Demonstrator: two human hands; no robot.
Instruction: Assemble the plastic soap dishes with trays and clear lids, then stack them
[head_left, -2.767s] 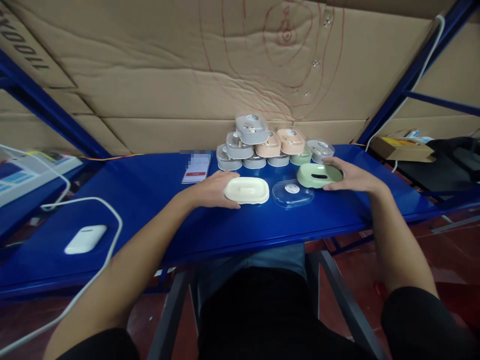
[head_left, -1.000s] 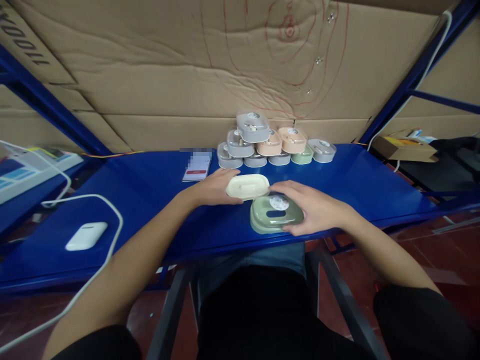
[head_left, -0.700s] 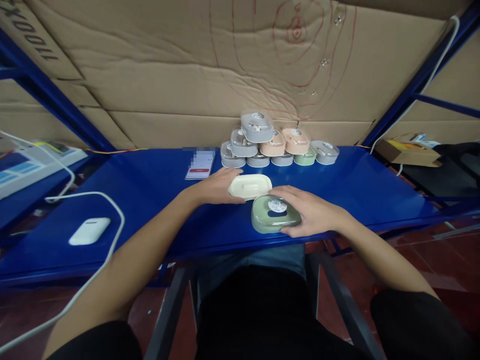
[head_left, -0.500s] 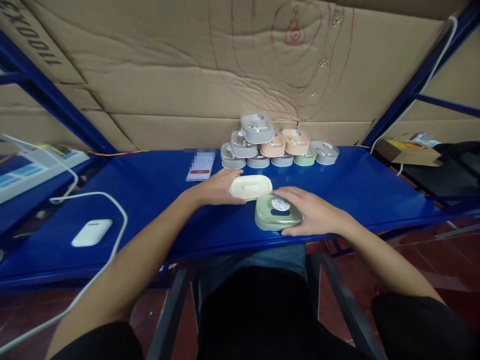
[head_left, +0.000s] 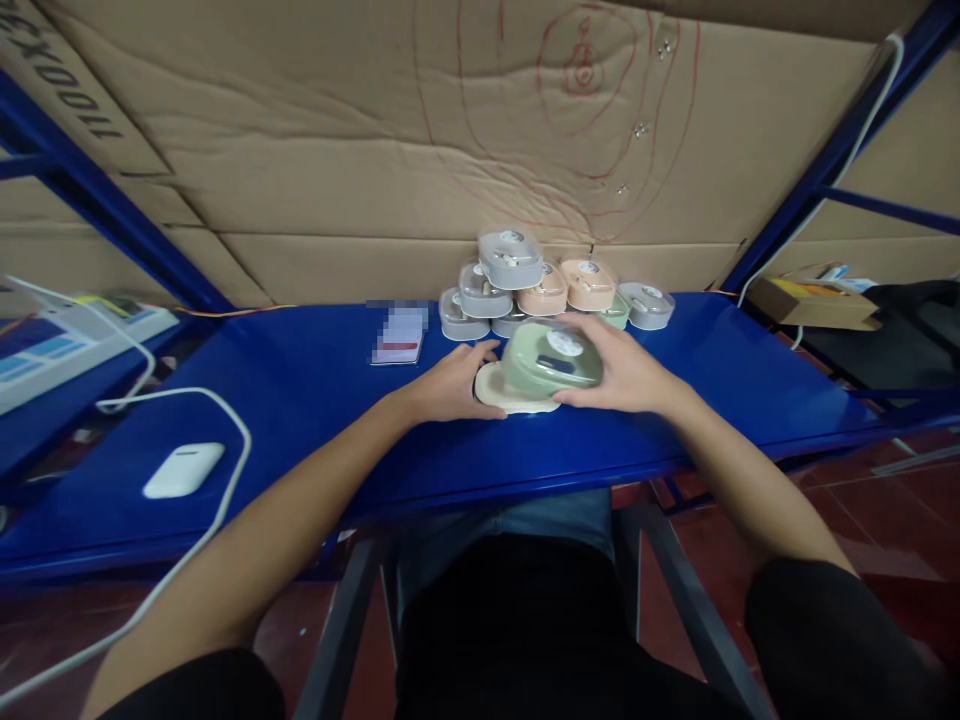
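Two hands meet at the middle of the blue tabletop (head_left: pixel 300 380). Right hand (head_left: pixel 626 372): fingers curled around the right side of a green case (head_left: pixel 551 358) with a clear lid and a round white sticker; the case is tilted and sits over a cream case (head_left: pixel 504 397), overlapping its top, though whether the two touch cannot be told. Left hand (head_left: pixel 450 385): fingers loosely bent against the left end of the cream case, which lies flat on the tabletop. Just behind both, against the cardboard wall (head_left: pixel 375 150), stands a stack of cases (head_left: pixel 525 285) in grey, peach and pale green, piled in tiers, the topmost grey. A phone (head_left: pixel 399 335) lies flat to the left of the stack, well apart from the left hand. Near the left edge of the tabletop rests a white earbud case (head_left: pixel 183 469), partly ringed by a white cable (head_left: pixel 225 420). A cardboard box (head_left: pixel 814 300) sits at far right, beyond the blue frame post (head_left: pixel 817 150). The person's forearms enter from the lower corners
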